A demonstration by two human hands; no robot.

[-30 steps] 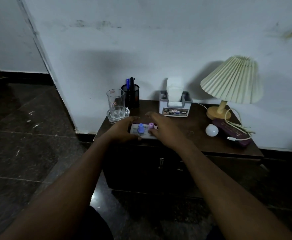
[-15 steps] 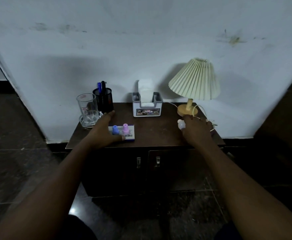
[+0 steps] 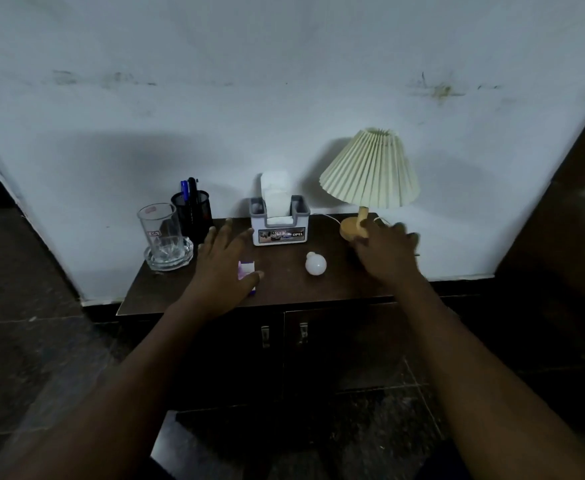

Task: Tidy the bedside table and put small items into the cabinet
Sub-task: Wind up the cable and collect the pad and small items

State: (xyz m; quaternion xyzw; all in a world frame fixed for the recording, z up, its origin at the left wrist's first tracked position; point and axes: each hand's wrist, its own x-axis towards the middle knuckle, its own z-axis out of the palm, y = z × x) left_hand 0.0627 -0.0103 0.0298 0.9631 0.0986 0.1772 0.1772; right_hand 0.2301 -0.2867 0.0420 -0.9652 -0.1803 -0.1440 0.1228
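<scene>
My left hand (image 3: 220,271) lies flat on the tabletop (image 3: 284,284), its fingers (image 3: 228,231) straight and spread toward the pen cup (image 3: 192,213) and the tissue box (image 3: 280,227), holding nothing. The small white and purple box (image 3: 246,269) sits just beside my palm. My thumb lies across its near edge, and most of the box is hidden under the hand. The glass (image 3: 162,234) stands on its dish to the left, apart from my little finger.

My right hand (image 3: 384,252) is over the right end of the tabletop, just in front of the lamp (image 3: 369,168) base. It is blurred, but its fingers (image 3: 404,233) look loosely stretched out and not curled round anything. I cannot tell whether they touch what lies beneath.

The bulb (image 3: 316,264) rests on its side between my two hands, touching neither, nearer the right one. Below the tabletop, both cabinet (image 3: 336,355) doors are closed, their two handles side by side at the middle.
</scene>
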